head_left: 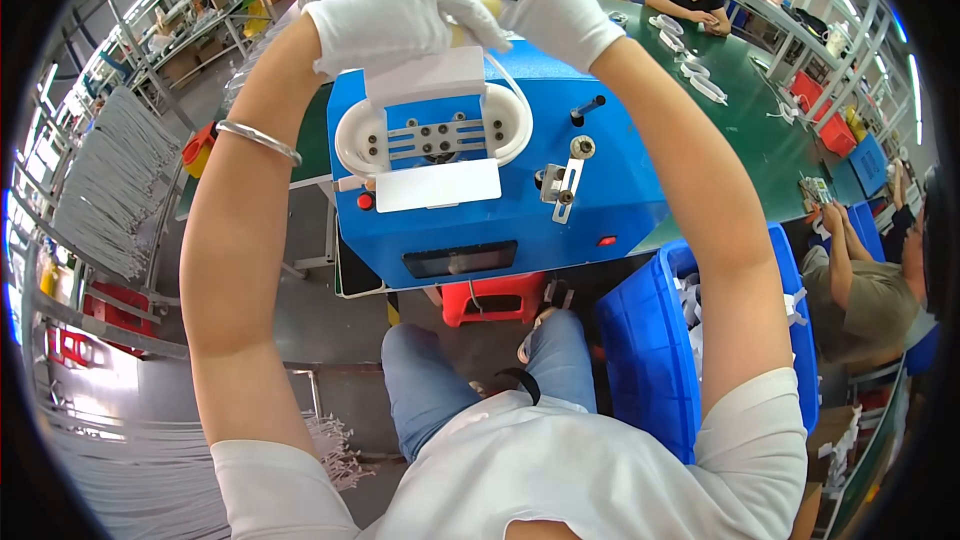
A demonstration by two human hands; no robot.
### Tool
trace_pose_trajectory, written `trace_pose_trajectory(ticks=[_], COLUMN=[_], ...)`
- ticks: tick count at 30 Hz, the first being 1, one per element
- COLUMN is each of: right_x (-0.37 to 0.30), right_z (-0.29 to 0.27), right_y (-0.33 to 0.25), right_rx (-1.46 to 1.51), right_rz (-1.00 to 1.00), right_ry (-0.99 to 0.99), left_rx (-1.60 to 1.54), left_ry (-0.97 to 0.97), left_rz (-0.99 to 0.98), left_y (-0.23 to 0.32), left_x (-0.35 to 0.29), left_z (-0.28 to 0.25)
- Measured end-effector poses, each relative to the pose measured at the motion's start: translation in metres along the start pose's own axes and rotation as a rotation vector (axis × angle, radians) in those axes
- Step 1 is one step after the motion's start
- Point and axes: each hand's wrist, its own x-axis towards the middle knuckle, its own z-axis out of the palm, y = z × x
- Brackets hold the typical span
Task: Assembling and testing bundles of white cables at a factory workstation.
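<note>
Both my hands wear white gloves and meet above the far side of a blue tabletop machine (590, 175). My left hand (385, 20) is closed, its fingers pointing toward the right one. My right hand (550, 15) is bent in a pinch; a small dark piece and something yellowish show between the two hands, too hidden to name. A white cable (512, 85) curves from below the fingers down to the winding head (440, 137), which has rounded white ends and slotted metal bars. White flaps (437, 186) stand at its front and back.
A roller on a metal bracket (567, 180) and a black post (588, 110) stand on the machine's right. A blue bin (640, 340) holds white pieces by my right side. Bundles of white cables (115, 180) hang at left. Coiled white cables (705, 85) lie on the green table; other people sit around.
</note>
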Motion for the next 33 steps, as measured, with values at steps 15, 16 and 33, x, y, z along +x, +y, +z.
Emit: trace_pose_trajectory(ticks=[15, 16, 33], right_x=[-0.028, -0.027, -0.018], right_z=[-0.015, -0.014, -0.005], right_y=[-0.090, -0.089, -0.084], right_rx=[-0.285, -0.285, 0.548], right_rz=[-0.057, -0.056, 0.496], right_ry=[-0.226, -0.228, -0.268], left_rx=[0.326, 0.324, 0.726], left_ry=[0.212, 0.212, 0.699], left_rz=[-0.405, -0.405, -0.066], left_y=[0.042, 0.046, 0.027], left_x=[-0.095, -0.092, -0.082], left_z=[0.003, 0.011, 0.058])
